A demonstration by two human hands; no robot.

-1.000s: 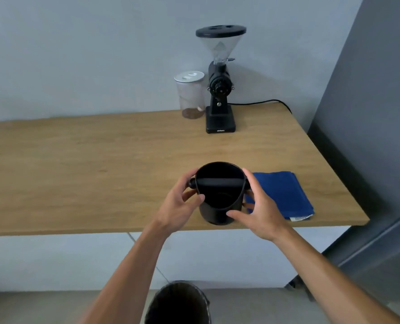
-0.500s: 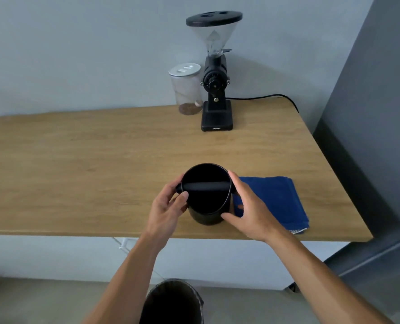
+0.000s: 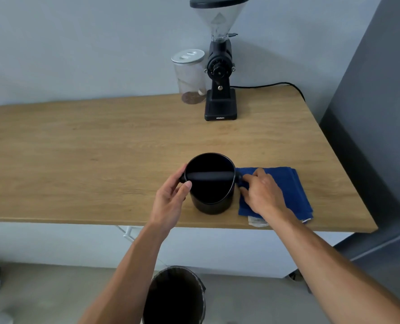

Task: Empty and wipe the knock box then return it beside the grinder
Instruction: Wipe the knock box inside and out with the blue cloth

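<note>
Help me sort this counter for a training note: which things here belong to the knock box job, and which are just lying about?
Job:
- knock box
- blue cloth
- bin
- grinder

Lying about:
- lidded jar
- power cord

A wooden counter [image 3: 100, 148] is set against a pale grey wall [image 3: 77, 43]. A darker grey panel [image 3: 381, 101] is seen at the right, a grey floor [image 3: 54, 295] below.

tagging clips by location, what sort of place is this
Most likely a home or small office coffee corner. A coffee grinder with a clear hopper stands against the wall on a wooden counter, a lidded jar of coffee beside it, and a black knock box sits near the front edge.
</note>
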